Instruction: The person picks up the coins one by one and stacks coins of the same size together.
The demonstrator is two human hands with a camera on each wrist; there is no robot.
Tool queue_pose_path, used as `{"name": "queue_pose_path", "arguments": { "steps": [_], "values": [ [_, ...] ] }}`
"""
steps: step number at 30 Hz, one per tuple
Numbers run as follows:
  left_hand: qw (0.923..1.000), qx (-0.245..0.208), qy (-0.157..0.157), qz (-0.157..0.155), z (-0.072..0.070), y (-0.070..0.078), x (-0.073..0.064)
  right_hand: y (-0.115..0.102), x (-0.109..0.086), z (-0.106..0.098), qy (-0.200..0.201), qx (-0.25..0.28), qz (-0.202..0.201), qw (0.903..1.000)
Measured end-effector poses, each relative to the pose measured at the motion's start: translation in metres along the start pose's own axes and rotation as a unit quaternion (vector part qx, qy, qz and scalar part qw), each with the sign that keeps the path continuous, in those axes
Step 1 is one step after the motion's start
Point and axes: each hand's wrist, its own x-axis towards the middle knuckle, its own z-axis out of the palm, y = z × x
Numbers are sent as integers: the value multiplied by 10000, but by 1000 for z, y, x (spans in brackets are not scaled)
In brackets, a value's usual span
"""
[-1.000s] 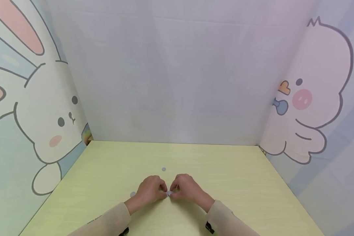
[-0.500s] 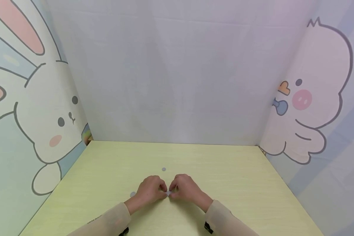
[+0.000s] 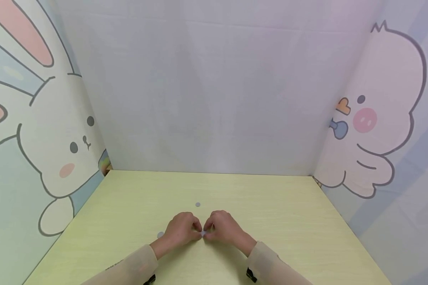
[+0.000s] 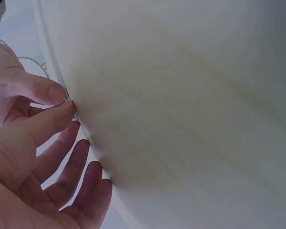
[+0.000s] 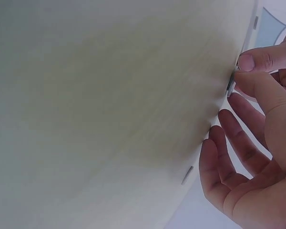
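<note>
My left hand and right hand meet at the middle of the table, fingertips almost touching. Between them shows a small silver-grey coin, mostly covered by thumbs and fingers. In the right wrist view the coin appears edge-on at my thumb tips, low over the tabletop. Each hand pinches at it with thumb and index finger; I cannot tell whether it is one coin or two. The left hand's other fingertips rest on the table, as do the right hand's.
On the pale yellow table, a second coin lies left of my left wrist. Another coin lies farther back, beyond the hands. A white cloth hangs behind the table, with cartoon-printed cloths at both sides.
My right hand has shifted slightly left, bringing its fingertips closer to the left hand's and narrowing the visible grey between them. The left hand and the two loose coins have stayed put.
</note>
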Motion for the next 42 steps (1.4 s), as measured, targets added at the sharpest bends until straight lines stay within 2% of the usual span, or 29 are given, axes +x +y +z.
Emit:
{"name": "queue_pose_path", "arguments": {
  "steps": [28,42],
  "values": [
    [9999,-44,27,90,-3,1,-2,-1,-2,-2,-53,104,138,9998],
    [9998,-92,1,157,-1,-2,0,8,-6,-1,-94,322,234,9992]
  ]
}}
